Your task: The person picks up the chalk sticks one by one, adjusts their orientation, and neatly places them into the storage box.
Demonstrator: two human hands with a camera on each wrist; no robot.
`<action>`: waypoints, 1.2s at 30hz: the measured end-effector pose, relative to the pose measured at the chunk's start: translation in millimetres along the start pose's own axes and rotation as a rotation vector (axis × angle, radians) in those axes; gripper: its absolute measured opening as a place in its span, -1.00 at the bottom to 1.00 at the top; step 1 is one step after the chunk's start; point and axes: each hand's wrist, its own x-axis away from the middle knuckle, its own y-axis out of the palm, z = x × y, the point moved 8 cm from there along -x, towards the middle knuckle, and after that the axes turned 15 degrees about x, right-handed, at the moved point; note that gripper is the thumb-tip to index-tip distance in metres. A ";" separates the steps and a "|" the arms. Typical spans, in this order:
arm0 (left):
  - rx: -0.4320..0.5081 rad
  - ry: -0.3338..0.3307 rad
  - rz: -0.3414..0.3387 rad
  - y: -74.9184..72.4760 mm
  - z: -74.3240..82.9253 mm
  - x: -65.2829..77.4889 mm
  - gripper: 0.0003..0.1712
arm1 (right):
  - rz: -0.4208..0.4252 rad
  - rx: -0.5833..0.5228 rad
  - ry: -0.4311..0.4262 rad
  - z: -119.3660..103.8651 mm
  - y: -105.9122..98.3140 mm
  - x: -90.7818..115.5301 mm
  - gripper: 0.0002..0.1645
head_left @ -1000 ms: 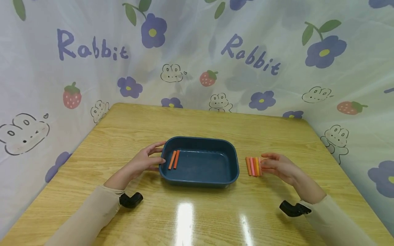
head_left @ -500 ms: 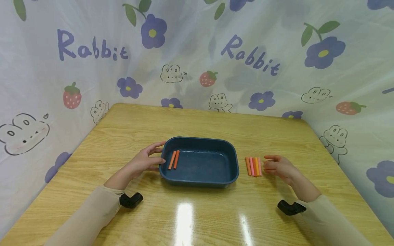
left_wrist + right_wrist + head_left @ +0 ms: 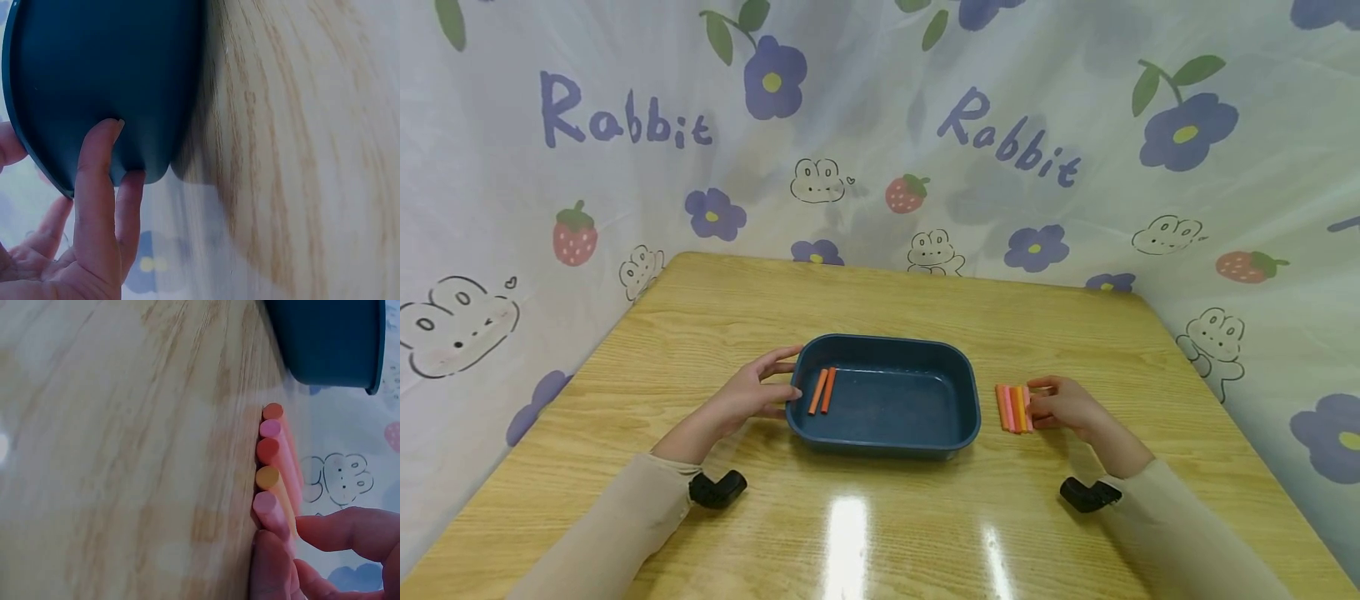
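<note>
Left hand [image 3: 748, 393]: fingers spread wide, resting on the outer end wall of a dark blue, rounded, plastic-looking tray [image 3: 902, 417], closed round nothing.
Two slim orange sticks [image 3: 828, 391]: inside the tray, just right of the left fingers.
Right hand [image 3: 1070, 407]: fingers bent, slightly apart, touching a slim pale pink stick [image 3: 265, 505]; whether they grip it I can't tell.
Row of five coloured sticks [image 3: 1015, 408]: on the wood-grain desk [image 3: 917, 521], from the right fingers toward the tray.
</note>
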 end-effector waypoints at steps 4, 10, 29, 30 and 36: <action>0.003 0.004 -0.005 0.7 0.8 0.3 -0.16 | 0.008 0.037 0.015 -1.5 -0.1 -2.1 -0.32; 0.010 0.009 -0.009 1.7 1.8 0.6 -0.17 | 0.031 0.104 0.037 -3.2 -1.6 -3.9 -0.30; 0.010 0.000 -0.009 2.7 1.4 1.0 -0.16 | -0.030 -0.197 0.040 -1.5 1.9 -4.7 -0.28; 0.010 -0.001 -0.008 2.9 1.3 1.0 -0.16 | -0.036 -0.234 0.039 -1.9 2.2 -4.7 -0.28; 0.007 -0.001 -0.007 3.0 0.9 1.6 -0.16 | -0.054 -0.388 0.002 -12.6 3.5 -3.1 -0.24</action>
